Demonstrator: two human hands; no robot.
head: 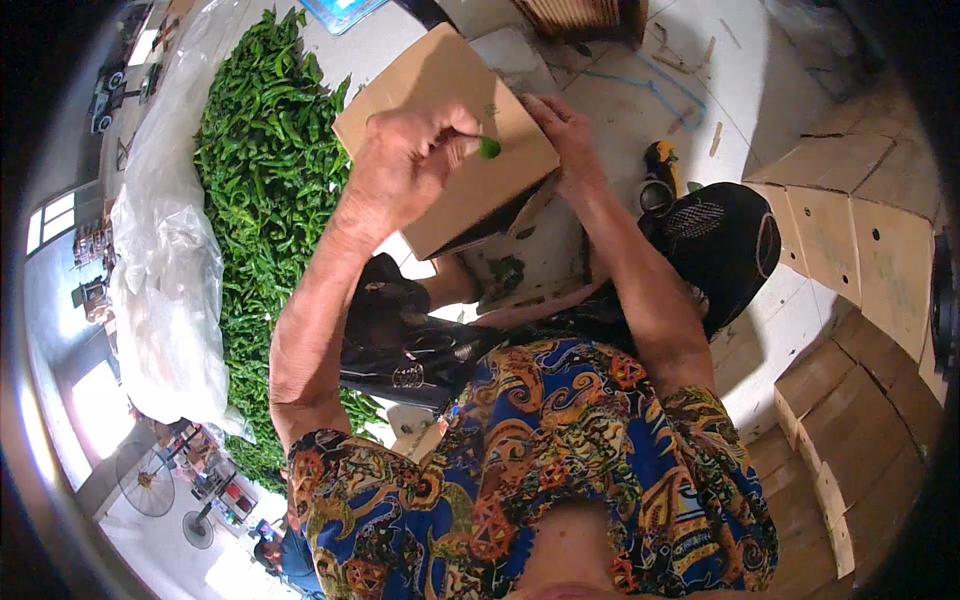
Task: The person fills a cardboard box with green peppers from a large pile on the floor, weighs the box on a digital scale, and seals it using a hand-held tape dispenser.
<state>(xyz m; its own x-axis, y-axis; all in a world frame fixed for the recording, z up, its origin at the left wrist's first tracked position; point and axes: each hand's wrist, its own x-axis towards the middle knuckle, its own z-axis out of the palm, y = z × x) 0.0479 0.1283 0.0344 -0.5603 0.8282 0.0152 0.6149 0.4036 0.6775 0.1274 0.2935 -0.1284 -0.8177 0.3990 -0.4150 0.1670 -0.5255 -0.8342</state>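
Note:
A brown cardboard box [450, 82] is tilted in front of me, a broad flat face turned up and a dark gap along its near lower edge. My left hand [409, 161] is over that face. Its fingers pinch a small thin piece with a green end [489, 148]; whether it is part of a pepper or a leaf, I cannot tell. My right hand [561, 131] grips the box along its right edge, its fingertips at the rim. A small dark mark shows on the cardboard above the green piece.
A long heap of green chili peppers [262, 165] lies at left beside a clear plastic sheet [169, 300]. At right are a yellow-and-black tape dispenser [661, 176] and stacked cardboard boxes [855, 225]. Another person [289, 559] is at lower left, near pedestal fans [145, 480].

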